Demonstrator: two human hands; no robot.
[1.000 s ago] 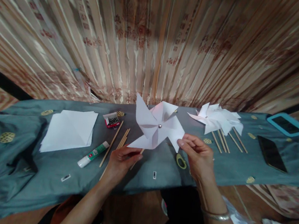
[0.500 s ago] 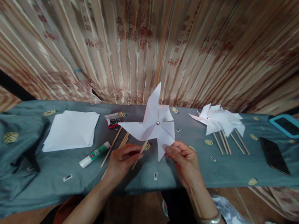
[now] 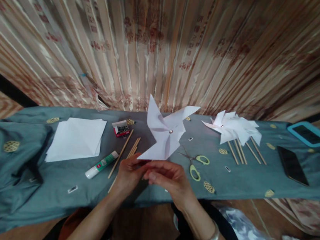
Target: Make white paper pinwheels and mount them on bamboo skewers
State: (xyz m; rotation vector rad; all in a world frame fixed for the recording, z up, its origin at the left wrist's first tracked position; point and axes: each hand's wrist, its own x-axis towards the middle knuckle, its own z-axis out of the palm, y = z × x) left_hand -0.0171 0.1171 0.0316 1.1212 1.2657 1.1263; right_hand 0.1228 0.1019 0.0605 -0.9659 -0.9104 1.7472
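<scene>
A white paper pinwheel (image 3: 162, 134) with a shiny pin at its centre stands up over the middle of the table. Below its blades my left hand (image 3: 130, 173) is closed around the stick, which the fingers hide. My right hand (image 3: 170, 179) meets the left one there, fingers curled and thumb pressed in at the same stick. Just right of the pinwheel lie scissors (image 3: 192, 163) with light green handles, blades spread. Left of my hands are several loose wooden sticks (image 3: 120, 154) and a green and white glue stick (image 3: 102, 164).
A stack of white paper (image 3: 76, 139) lies on the left, near a small red box of pins (image 3: 121, 128). Several finished pinwheels (image 3: 234, 129) are piled to the right. Farther right are a black phone (image 3: 293, 165) and a blue-framed device (image 3: 310, 134). A curtain (image 3: 169, 47) hangs behind the table.
The pinwheel's blades have turned. My right hand has left the lower blade and moved left to the stick beside my left hand, uncovering the scissors.
</scene>
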